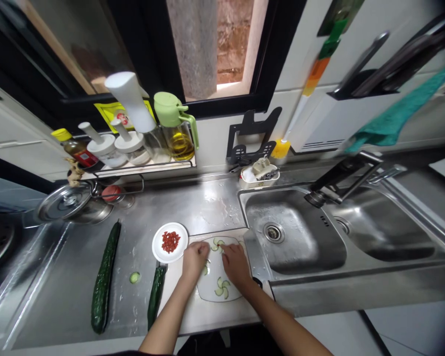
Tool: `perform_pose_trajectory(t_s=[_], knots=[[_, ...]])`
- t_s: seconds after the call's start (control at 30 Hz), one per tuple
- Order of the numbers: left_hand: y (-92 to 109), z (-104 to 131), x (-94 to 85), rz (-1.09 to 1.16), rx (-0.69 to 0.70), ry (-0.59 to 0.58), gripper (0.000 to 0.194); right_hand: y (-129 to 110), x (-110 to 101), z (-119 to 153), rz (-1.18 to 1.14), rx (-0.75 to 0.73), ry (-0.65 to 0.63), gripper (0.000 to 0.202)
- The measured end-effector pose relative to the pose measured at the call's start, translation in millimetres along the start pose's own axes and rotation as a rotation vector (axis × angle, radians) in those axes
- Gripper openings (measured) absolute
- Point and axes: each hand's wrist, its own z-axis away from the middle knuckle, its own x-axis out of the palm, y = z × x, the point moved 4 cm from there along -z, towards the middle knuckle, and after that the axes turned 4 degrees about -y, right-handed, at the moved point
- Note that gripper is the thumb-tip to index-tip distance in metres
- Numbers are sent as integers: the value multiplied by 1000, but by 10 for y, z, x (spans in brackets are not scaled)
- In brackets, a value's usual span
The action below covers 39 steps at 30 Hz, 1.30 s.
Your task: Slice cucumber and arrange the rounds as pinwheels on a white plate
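A white squarish plate (214, 272) with a thin dark rim line lies on a pale cutting board (193, 316). Thin cucumber slices form a curved pinwheel (222, 288) at its near side and another pinwheel (217, 244) at its far side. More slices (205, 269) show by the left edge, partly hidden. My left hand (196, 257) is curled closed over the plate's left side; whatever its fingers hold is hidden. My right hand (236, 263) reaches over the right side, fingers extended and apart, fingertips at the far pinwheel.
A small white dish (156, 245) of chopped red pieces sits left of the plate. One cut cucumber (156, 296), a cucumber end (134, 277) and a long cucumber (106, 279) lie farther left. A double sink (296, 232) is at right; a condiment rack (144, 170) stands behind.
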Motion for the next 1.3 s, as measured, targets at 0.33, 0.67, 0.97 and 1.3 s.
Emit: perform_pose_trajectory(t_s=[0.33,0.67,0.97,1.3], knots=[[-648,10,-797,-189,-284,301,23,-88,-28,103,-11,-36,5,28],[-705,-238,-895,-368,-383,234,25,-191,19,193,-46,-94,30,26],[-709,-263,-898,-378,-385,214,28,-198,-29,220,-97,-112,66,27],[-280,207,-655,-139,-96,252,26,206,-257,354,-93,-30,110,25]])
